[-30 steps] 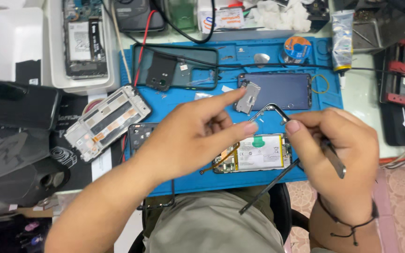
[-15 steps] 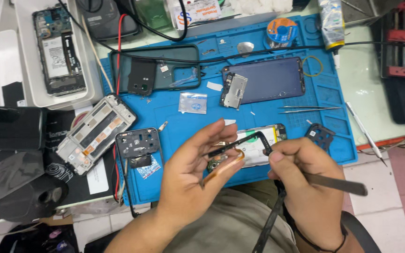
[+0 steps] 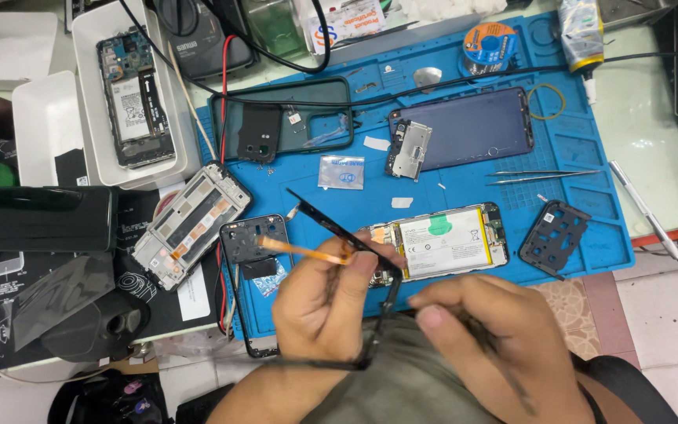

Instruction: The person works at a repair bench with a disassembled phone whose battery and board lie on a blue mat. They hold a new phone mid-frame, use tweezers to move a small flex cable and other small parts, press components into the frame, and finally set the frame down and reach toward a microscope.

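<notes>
Left hand (image 3: 331,302) pinches a thin black phone frame (image 3: 355,259) with an orange flex strip, near edge of blue mat (image 3: 582,228). Right hand (image 3: 496,338) grips a blurred dark tool. Opened phone (image 3: 445,242) just beyond. White tray (image 3: 88,94) far left holds another opened phone (image 3: 133,98).

Pale green workbench (image 3: 645,118), blue work mat (image 3: 574,141) over it, tiled floor (image 3: 661,314) at right, even light
</notes>
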Motion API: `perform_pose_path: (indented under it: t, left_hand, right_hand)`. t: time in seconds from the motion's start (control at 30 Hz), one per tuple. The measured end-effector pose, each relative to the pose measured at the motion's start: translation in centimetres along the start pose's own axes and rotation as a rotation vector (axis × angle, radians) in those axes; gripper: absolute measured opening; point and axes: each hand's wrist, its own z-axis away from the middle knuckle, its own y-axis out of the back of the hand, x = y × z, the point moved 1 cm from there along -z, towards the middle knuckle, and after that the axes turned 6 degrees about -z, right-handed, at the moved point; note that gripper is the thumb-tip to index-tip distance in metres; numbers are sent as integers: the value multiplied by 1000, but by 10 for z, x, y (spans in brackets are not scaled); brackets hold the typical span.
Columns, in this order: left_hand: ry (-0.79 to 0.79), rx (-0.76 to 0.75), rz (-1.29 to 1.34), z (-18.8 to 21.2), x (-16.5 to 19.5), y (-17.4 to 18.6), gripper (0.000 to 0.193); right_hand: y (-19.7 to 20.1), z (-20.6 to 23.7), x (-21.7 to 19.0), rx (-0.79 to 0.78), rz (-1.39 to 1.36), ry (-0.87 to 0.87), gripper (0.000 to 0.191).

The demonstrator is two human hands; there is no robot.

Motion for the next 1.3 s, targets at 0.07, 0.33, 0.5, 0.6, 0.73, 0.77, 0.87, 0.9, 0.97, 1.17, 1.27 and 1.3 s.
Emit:
perform_pose_path:
  t: [0.07, 0.33, 0.5, 0.6, 0.73, 0.77, 0.87, 0.9, 0.97, 1.17, 1.27, 1.3]
  left_hand:
    - [68, -18, 278, 0, -4, 1, 18]
    - [201, -108, 456, 13, -3, 1, 21]
    - [222, -130, 486, 16, 4, -6, 29]
    - [114, -161, 564, 17, 4, -8, 28]
    - [177, -102, 565, 20, -4, -9, 27]
    - [151, -114, 562, 21, -6, -9, 26]
    - [109, -121, 534, 23, -8, -10, 26]
    - [100, -115, 520, 24, -8, -11, 25]
    - [107, -99, 501, 25, -7, -11, 25]
    - [131, -91, 529, 26, -5, -9, 23]
    - [143, -57, 499, 29, -8, -9, 23]
    - [152, -39, 479, 30, -9, -10, 23]
  right_hand:
    - [9, 2, -5, 78, 78, 35, 13]
    - [13, 21, 5, 395, -626, 71, 60]
    - [4, 22, 6, 198, -548, 106, 30]
    - [1, 22, 7, 199, -451, 53, 31]
    - [-6, 29, 10, 235, -347, 120, 28]
    - [-8, 30, 12, 235, -351, 110, 27]
    - [-15, 35, 18, 262, -358, 80, 26]
    - [-17, 36, 19, 289, -361, 67, 25]
    - [-20, 39, 19, 311, -334, 71, 25]
    - [-20, 37, 15, 292, -215, 79, 26]
    - [-27, 36, 11, 338, -161, 125, 26]
    - [-31, 36, 8, 373, -151, 130, 25]
